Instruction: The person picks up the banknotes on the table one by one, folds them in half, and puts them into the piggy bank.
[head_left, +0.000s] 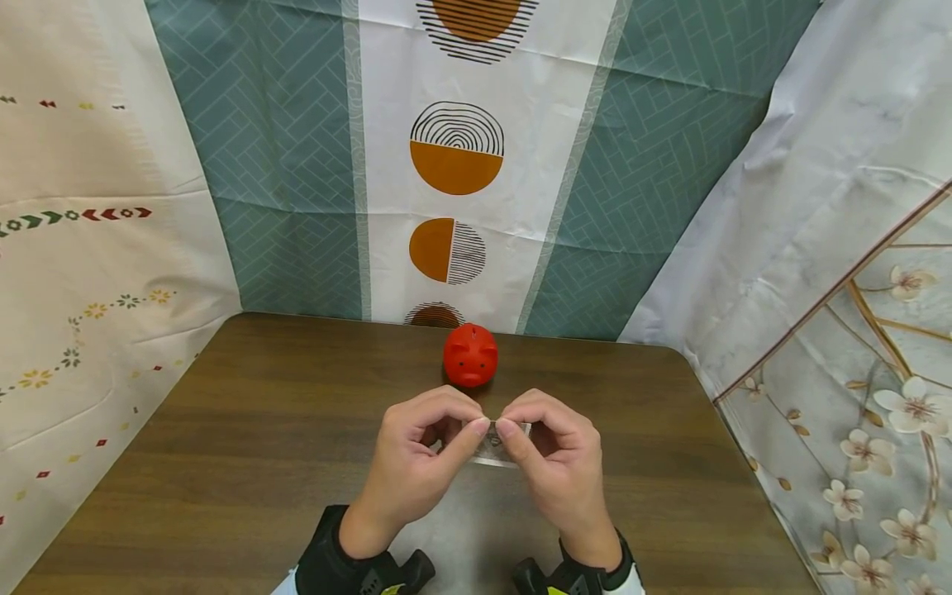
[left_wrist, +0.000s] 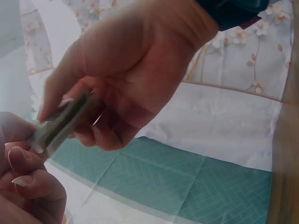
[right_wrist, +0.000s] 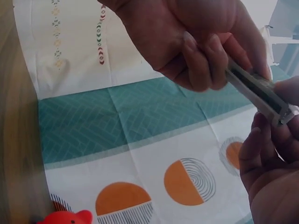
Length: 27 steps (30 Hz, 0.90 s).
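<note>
Between my two hands is a small grey-green banknote (head_left: 493, 454) with pale edges, apparently folded. My left hand (head_left: 416, 463) pinches its left side between thumb and fingers, while my right hand (head_left: 556, 463) pinches the right side. The thumbs nearly meet at its upper edge. In the left wrist view the banknote (left_wrist: 65, 121) is blurred and seen edge-on; the right wrist view shows the banknote (right_wrist: 257, 93) as a narrow strip with a dark band. Fingers hide part of it. Just beyond the hands stands a red piggy bank (head_left: 470, 355), with a slot on top.
A brown wooden table (head_left: 297, 397) lies under the hands, with a greyish patch (head_left: 476, 529) near its front. Patterned cloths hang around it: a teal and white cloth (head_left: 297, 165) behind, a cream cloth (head_left: 89, 273) left and a floral cloth (head_left: 833, 330) right.
</note>
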Each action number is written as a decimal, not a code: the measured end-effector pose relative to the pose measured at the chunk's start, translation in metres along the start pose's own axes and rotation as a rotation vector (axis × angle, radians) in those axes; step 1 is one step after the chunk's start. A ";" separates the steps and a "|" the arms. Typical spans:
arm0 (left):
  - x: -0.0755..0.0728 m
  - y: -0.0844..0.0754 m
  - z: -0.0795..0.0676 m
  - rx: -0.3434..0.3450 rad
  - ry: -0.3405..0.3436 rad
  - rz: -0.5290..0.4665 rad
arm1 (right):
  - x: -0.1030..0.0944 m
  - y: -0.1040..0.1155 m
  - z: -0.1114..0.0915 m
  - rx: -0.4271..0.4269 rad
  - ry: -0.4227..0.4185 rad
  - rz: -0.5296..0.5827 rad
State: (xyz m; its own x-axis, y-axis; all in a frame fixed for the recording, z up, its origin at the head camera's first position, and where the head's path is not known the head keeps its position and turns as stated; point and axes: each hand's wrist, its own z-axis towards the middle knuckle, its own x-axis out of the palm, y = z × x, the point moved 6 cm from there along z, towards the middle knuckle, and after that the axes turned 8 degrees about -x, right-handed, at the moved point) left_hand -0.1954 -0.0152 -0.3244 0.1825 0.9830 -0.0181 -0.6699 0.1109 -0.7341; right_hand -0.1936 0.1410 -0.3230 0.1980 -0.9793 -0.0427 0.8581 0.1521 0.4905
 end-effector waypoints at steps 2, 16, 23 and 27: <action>0.000 -0.001 0.000 0.010 -0.003 -0.007 | -0.001 0.000 0.000 0.011 -0.002 -0.001; -0.005 0.001 0.001 -0.040 -0.019 -0.037 | -0.011 0.000 0.001 0.013 -0.046 0.015; -0.009 0.003 0.002 -0.080 -0.030 -0.019 | -0.011 -0.004 -0.003 0.101 -0.059 -0.036; -0.013 0.008 0.001 -0.181 -0.054 0.031 | -0.010 -0.008 -0.006 0.184 -0.021 -0.062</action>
State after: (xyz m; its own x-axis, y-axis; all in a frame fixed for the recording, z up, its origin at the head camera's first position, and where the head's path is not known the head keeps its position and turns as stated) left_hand -0.2041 -0.0265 -0.3293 0.1212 0.9926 -0.0099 -0.5336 0.0567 -0.8438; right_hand -0.1997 0.1509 -0.3319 0.1357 -0.9889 -0.0611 0.7671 0.0659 0.6382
